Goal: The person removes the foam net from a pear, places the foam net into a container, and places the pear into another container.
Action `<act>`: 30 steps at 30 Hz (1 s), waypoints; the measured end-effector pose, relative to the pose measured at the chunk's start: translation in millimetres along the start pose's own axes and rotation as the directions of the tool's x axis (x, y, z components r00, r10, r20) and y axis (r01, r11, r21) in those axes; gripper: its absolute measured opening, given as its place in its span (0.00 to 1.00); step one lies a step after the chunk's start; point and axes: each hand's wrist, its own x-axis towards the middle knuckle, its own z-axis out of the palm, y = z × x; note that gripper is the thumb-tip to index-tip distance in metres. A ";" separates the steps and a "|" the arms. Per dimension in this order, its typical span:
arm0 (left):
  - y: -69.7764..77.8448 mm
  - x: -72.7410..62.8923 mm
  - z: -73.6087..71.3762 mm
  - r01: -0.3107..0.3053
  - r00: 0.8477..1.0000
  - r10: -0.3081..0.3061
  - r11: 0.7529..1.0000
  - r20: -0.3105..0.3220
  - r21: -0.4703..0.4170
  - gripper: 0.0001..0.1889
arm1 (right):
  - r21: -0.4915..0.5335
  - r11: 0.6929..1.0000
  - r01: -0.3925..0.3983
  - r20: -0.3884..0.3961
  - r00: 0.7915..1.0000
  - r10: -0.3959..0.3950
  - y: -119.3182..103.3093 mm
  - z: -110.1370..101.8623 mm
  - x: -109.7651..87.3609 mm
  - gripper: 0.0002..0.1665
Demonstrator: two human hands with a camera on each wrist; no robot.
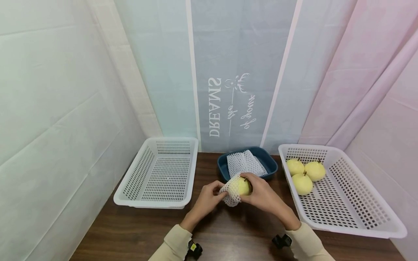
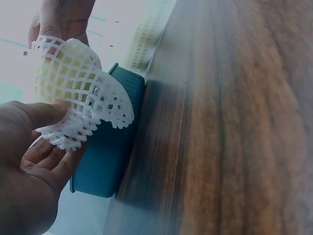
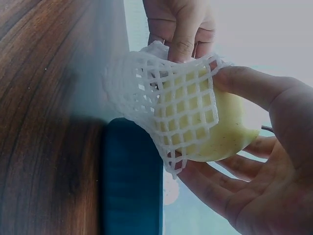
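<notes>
A pale yellow pear (image 1: 244,186) sits partly inside a white foam fruit net (image 1: 231,197), held above the table just in front of a dark blue basin. My right hand (image 1: 263,194) grips the pear at its stem end, thumb and fingers on opposite sides. In the right wrist view, the bare end of the pear (image 3: 229,122) and its stem face the right palm, and the right thumb and fingers reach the net's open rim. My left hand (image 1: 207,198) pinches the net's loose closed-in end between thumb and fingers. The left wrist view shows that end of the net (image 2: 73,129) bunched past the pear.
The blue basin (image 1: 270,162) holds more foam nets (image 1: 243,163). At the left stands a white slatted basket (image 1: 187,170) with nothing in it. A similar basket (image 1: 356,232) at the right holds several pears (image 1: 302,184). A curtain (image 1: 169,72) hangs behind the wooden table (image 1: 228,239).
</notes>
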 end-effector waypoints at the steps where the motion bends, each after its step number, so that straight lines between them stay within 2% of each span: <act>1: 0.4 0.3 -0.2 -0.001 1.000 0.001 1.000 -0.004 0.000 0.06 | -0.001 1.000 0.000 -0.002 1.000 0.000 -0.3 -0.7 0.1 0.43; 15: 2.2 2.5 1.1 0.000 0.999 0.001 1.000 -0.053 0.010 0.03 | 0.009 1.000 0.003 -0.024 1.000 -0.002 3.3 -3.7 2.6 0.43; 30: -2.3 2.2 -0.3 0.009 0.998 -0.009 1.000 -0.066 0.003 0.03 | 0.001 1.000 0.025 -0.077 0.997 -0.025 5.6 -9.7 3.2 0.42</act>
